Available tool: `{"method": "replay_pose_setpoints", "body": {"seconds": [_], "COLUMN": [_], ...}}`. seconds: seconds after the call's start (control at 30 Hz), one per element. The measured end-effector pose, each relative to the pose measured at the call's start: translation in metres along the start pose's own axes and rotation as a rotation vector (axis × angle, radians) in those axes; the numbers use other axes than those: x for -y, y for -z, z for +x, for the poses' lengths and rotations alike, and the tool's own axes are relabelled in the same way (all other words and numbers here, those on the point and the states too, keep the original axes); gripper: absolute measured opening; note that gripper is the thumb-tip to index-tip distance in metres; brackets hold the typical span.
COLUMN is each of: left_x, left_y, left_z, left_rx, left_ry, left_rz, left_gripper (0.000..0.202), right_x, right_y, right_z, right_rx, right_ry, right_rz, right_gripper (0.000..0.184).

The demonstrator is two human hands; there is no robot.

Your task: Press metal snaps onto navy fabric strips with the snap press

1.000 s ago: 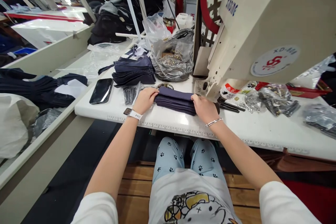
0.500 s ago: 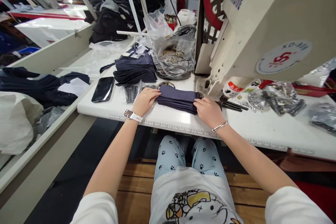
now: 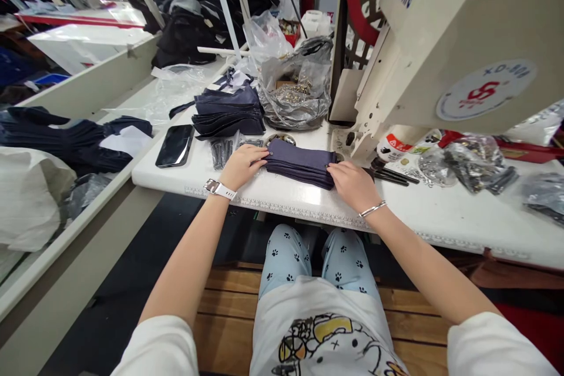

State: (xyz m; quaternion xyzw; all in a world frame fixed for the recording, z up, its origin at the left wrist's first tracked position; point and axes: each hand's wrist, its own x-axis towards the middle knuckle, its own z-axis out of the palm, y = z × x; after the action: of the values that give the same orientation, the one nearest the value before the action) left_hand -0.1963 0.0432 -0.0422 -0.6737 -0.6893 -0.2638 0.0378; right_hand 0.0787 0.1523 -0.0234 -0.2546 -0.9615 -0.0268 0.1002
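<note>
A small stack of dark navy fabric pieces [image 3: 300, 162] lies on the white worktable [image 3: 282, 200] in front of a cream machine [image 3: 445, 41]. My left hand [image 3: 241, 165] presses against the stack's left end, fingers curled round its edge. At the right end my right hand [image 3: 352, 185] grips the stack in the same way. A white watch sits on my left wrist, a thin bracelet on my right. A second, larger pile of navy pieces [image 3: 227, 111] rests farther back on the left.
A black phone [image 3: 175, 145] lies left of the hands. A clear bag of metal parts [image 3: 295, 94] stands behind the stack. More bags of small parts [image 3: 473, 161] and dark tools [image 3: 390, 176] lie to the right. A person sits far back left.
Both hands have stayed at the ends of the stack, shifting slightly. The view has tilted a little, and the stack looks more squared up.
</note>
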Motion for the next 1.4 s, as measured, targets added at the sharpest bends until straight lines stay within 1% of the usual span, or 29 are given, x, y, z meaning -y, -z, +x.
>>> {"method": "replay_pose_setpoints", "body": {"seconds": [0.07,0.13,0.27,0.4,0.53,0.67,0.77,0.87,0.93,1.03,1.13,1.2,1.3,1.4], "left_x": [-0.002,-0.006,-0.013,-0.016,-0.016,-0.018,-0.02,-0.02,-0.019,-0.015,-0.011,-0.009,-0.008,-0.008], "left_y": [0.004,0.005,0.003,0.003,0.005,0.0,-0.004,-0.003,0.0,0.006,0.009,0.01,0.009,0.006], "left_z": [0.003,0.005,0.007,0.007,0.002,-0.01,-0.015,-0.014,-0.01,-0.003,0.002,0.003,-0.002,-0.012], "left_rx": [0.045,0.063,0.034,-0.013,-0.063,-0.061,-0.06,-0.077,-0.054,0.015,0.056,0.066,0.028,-0.058], "left_ry": [-0.053,-0.087,-0.107,-0.112,-0.118,-0.106,-0.085,-0.063,-0.049,-0.049,-0.054,-0.044,-0.013,-0.014], "left_rz": [0.072,0.145,0.259,0.284,0.29,0.315,0.273,0.185,0.127,0.068,0.037,0.013,-0.025,-0.067], "left_gripper": [0.029,0.031,0.031,0.03,0.033,0.035,0.033,0.031,0.029,0.027,0.025,0.025,0.021,0.019], "right_x": [0.003,0.008,0.014,0.016,0.016,0.015,0.014,0.019,0.028,0.048,0.068,0.075,0.079,0.079], "right_y": [0.003,0.007,0.014,0.018,0.018,0.019,0.021,0.021,0.019,0.013,0.006,0.002,-0.003,-0.011], "right_z": [0.005,0.01,0.018,0.022,0.023,0.023,0.024,0.028,0.036,0.056,0.079,0.088,0.09,0.079], "right_rx": [0.023,0.06,0.138,0.173,0.157,0.161,0.163,0.099,0.051,0.036,0.05,0.063,0.059,0.031], "right_ry": [-0.03,-0.071,-0.133,-0.114,-0.094,-0.083,-0.082,-0.045,0.033,0.156,0.193,0.192,0.181,0.195], "right_rz": [-0.009,-0.028,-0.063,-0.089,-0.112,-0.098,-0.097,-0.078,-0.019,0.071,0.124,0.138,0.123,0.064], "right_gripper": [0.03,0.027,0.023,0.026,0.024,0.022,0.025,0.027,0.028,0.029,0.026,0.026,0.026,0.031]}}
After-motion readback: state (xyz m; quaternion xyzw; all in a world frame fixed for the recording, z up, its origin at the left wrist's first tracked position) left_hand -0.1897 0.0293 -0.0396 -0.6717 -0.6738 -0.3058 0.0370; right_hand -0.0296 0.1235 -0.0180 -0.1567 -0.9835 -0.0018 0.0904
